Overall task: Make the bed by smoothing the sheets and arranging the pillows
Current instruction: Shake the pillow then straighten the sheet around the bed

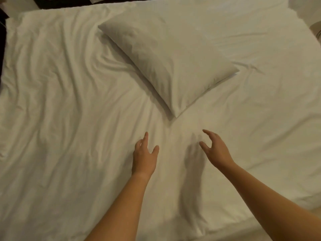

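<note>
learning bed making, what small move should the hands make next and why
Probably reach forward to grip the pillow, which lies skewed mid-bed on the wrinkled sheet; the left hand and right hand are open, just short of its near corner.

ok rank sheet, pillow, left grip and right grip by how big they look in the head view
1. sheet, largest
2. pillow
3. left grip and right grip, both bare hands, look about alike, so unranked

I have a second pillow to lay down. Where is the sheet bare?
Bare: the wrinkled sheet left of the pillow, to the bed edge, and the smoother stretch to its right. Crowded: the middle, where the pillow lies and the left hand and right hand are by its near corner.
</note>
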The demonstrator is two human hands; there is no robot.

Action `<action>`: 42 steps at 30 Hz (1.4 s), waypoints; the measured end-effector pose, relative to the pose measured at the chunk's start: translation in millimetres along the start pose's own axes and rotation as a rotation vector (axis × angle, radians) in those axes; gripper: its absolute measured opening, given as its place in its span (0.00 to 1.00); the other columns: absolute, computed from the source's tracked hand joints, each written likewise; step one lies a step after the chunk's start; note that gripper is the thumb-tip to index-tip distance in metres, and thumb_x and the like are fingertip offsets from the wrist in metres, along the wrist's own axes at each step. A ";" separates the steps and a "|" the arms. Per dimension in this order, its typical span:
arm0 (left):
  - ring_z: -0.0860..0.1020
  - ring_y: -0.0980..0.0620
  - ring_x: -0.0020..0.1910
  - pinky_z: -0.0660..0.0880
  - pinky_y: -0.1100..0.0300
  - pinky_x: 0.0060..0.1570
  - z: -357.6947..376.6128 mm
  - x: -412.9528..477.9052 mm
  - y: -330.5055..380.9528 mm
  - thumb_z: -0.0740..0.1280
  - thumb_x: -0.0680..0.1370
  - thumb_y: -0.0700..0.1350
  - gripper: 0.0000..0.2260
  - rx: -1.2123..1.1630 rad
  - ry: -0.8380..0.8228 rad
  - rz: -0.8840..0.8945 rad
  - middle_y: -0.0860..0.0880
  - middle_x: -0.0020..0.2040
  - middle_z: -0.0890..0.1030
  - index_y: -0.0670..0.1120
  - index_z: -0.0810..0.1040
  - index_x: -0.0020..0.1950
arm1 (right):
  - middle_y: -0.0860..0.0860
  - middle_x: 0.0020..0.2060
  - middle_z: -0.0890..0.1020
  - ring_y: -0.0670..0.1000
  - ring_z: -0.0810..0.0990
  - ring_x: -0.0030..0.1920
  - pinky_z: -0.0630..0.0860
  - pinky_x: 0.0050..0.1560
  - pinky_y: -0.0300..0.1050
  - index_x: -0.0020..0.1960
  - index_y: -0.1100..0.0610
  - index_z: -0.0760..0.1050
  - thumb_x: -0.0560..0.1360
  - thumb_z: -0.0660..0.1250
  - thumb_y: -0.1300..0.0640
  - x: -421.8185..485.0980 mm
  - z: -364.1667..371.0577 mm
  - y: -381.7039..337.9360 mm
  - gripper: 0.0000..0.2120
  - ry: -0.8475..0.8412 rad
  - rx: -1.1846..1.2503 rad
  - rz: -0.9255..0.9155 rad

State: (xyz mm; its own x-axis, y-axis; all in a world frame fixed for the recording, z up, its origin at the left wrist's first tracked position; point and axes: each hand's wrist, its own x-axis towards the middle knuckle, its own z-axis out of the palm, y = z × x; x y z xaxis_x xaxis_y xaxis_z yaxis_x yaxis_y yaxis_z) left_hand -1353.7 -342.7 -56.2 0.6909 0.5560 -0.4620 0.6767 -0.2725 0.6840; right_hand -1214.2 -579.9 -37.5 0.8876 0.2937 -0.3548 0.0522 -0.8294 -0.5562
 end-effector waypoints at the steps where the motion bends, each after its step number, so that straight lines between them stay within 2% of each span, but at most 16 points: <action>1: 0.65 0.47 0.77 0.65 0.51 0.74 8.4 12.4 12.1 0.66 0.81 0.56 0.33 -0.012 0.019 0.003 0.48 0.80 0.61 0.59 0.55 0.83 | 0.51 0.73 0.72 0.52 0.71 0.72 0.66 0.71 0.46 0.76 0.51 0.68 0.79 0.69 0.51 18.1 -9.5 4.1 0.26 0.014 0.001 -0.008; 6: 0.61 0.43 0.79 0.61 0.50 0.76 50.3 77.5 79.2 0.69 0.79 0.60 0.37 -0.079 0.124 0.020 0.45 0.81 0.57 0.62 0.53 0.83 | 0.54 0.75 0.69 0.54 0.67 0.75 0.64 0.75 0.51 0.77 0.51 0.66 0.79 0.69 0.49 117.2 -59.2 28.9 0.29 0.069 -0.041 -0.051; 11: 0.56 0.46 0.81 0.56 0.57 0.76 82.7 138.6 139.2 0.72 0.76 0.61 0.42 -0.179 0.226 0.069 0.43 0.82 0.55 0.60 0.52 0.83 | 0.56 0.79 0.63 0.55 0.60 0.78 0.60 0.77 0.53 0.80 0.49 0.61 0.79 0.68 0.47 210.7 -99.3 40.8 0.33 0.098 -0.057 -0.073; 15: 0.52 0.49 0.82 0.50 0.63 0.74 113.0 176.7 151.2 0.73 0.75 0.61 0.44 -0.197 0.245 0.089 0.42 0.83 0.52 0.57 0.51 0.84 | 0.57 0.80 0.59 0.55 0.55 0.80 0.56 0.78 0.52 0.81 0.50 0.57 0.78 0.68 0.44 273.9 -120.6 41.9 0.37 0.137 -0.076 -0.122; 18: 0.51 0.47 0.82 0.49 0.66 0.74 131.2 192.1 143.1 0.74 0.76 0.58 0.44 -0.182 0.256 0.102 0.39 0.82 0.53 0.53 0.52 0.84 | 0.57 0.81 0.55 0.56 0.52 0.81 0.53 0.78 0.53 0.82 0.49 0.53 0.77 0.68 0.40 307.1 -131.5 38.9 0.40 0.141 -0.085 -0.123; 21: 0.51 0.47 0.82 0.48 0.68 0.73 141.1 202.2 130.7 0.72 0.77 0.58 0.43 -0.164 0.264 0.104 0.40 0.83 0.53 0.54 0.51 0.84 | 0.56 0.82 0.53 0.56 0.50 0.81 0.51 0.79 0.53 0.83 0.47 0.49 0.74 0.68 0.34 335.6 -133.5 38.9 0.46 0.119 -0.093 -0.118; 26: 0.50 0.49 0.82 0.50 0.64 0.74 146.0 213.5 120.8 0.71 0.78 0.58 0.42 -0.128 0.223 0.065 0.43 0.84 0.50 0.57 0.49 0.84 | 0.54 0.82 0.54 0.56 0.49 0.81 0.50 0.80 0.55 0.83 0.47 0.47 0.69 0.69 0.27 363.2 -132.2 35.9 0.54 0.074 -0.080 -0.104; 28: 0.50 0.47 0.83 0.51 0.60 0.76 146.3 219.4 120.7 0.70 0.79 0.58 0.41 -0.123 0.177 0.036 0.43 0.84 0.48 0.58 0.47 0.84 | 0.54 0.81 0.58 0.57 0.54 0.80 0.54 0.80 0.56 0.82 0.47 0.49 0.65 0.70 0.24 370.7 -134.1 35.1 0.57 0.071 -0.070 -0.088; 29: 0.51 0.46 0.83 0.52 0.58 0.77 146.1 222.5 121.0 0.69 0.79 0.58 0.41 -0.117 0.149 0.023 0.43 0.84 0.47 0.58 0.46 0.84 | 0.54 0.79 0.64 0.56 0.61 0.78 0.59 0.78 0.55 0.82 0.48 0.52 0.63 0.71 0.24 373.7 -134.7 35.0 0.58 0.062 -0.068 -0.088; 31: 0.54 0.43 0.82 0.56 0.56 0.76 144.2 227.8 121.9 0.68 0.81 0.57 0.39 -0.091 0.101 -0.009 0.43 0.84 0.46 0.61 0.44 0.83 | 0.52 0.70 0.76 0.52 0.74 0.70 0.70 0.72 0.51 0.79 0.48 0.63 0.62 0.73 0.25 375.0 -134.7 33.6 0.52 0.046 -0.055 -0.096; 35: 0.59 0.40 0.80 0.60 0.54 0.76 136.8 230.2 127.4 0.64 0.83 0.56 0.34 -0.088 0.094 -0.051 0.43 0.84 0.48 0.62 0.47 0.83 | 0.51 0.62 0.83 0.49 0.80 0.63 0.73 0.65 0.41 0.68 0.51 0.79 0.70 0.75 0.39 364.3 -139.3 20.6 0.30 0.179 0.011 -0.056; 37: 0.65 0.42 0.77 0.66 0.55 0.72 129.6 222.7 132.4 0.62 0.84 0.55 0.28 -0.115 0.146 -0.059 0.45 0.83 0.57 0.60 0.55 0.83 | 0.52 0.57 0.86 0.51 0.83 0.58 0.75 0.61 0.41 0.62 0.54 0.83 0.74 0.74 0.45 356.0 -144.7 8.9 0.21 0.231 0.063 -0.044; 39: 0.74 0.42 0.70 0.72 0.57 0.61 116.6 208.9 139.3 0.60 0.85 0.56 0.21 -0.121 0.226 -0.064 0.44 0.75 0.73 0.55 0.68 0.78 | 0.52 0.52 0.87 0.50 0.84 0.52 0.77 0.57 0.41 0.58 0.54 0.85 0.75 0.73 0.47 344.3 -152.8 -5.1 0.16 0.249 0.102 -0.044; 40: 0.77 0.41 0.65 0.72 0.58 0.54 107.2 201.0 142.7 0.59 0.85 0.55 0.18 -0.118 0.264 -0.052 0.43 0.68 0.79 0.52 0.74 0.74 | 0.51 0.49 0.87 0.50 0.84 0.50 0.77 0.54 0.40 0.57 0.54 0.85 0.75 0.73 0.48 336.1 -158.3 -13.3 0.14 0.250 0.113 -0.053; 42: 0.79 0.38 0.58 0.68 0.59 0.45 81.7 184.4 150.0 0.60 0.85 0.53 0.16 -0.109 0.333 0.009 0.40 0.59 0.83 0.46 0.79 0.65 | 0.48 0.43 0.85 0.48 0.84 0.47 0.76 0.51 0.39 0.56 0.55 0.86 0.76 0.73 0.49 315.9 -171.2 -32.6 0.13 0.255 0.141 -0.084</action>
State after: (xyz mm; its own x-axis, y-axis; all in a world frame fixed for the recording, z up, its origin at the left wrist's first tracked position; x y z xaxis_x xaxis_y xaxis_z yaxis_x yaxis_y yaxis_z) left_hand -1104.1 -345.2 -85.0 0.5641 0.7843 -0.2582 0.6273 -0.2037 0.7516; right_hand -857.1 -541.4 -2.8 0.9701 0.2151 -0.1124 0.0826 -0.7280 -0.6806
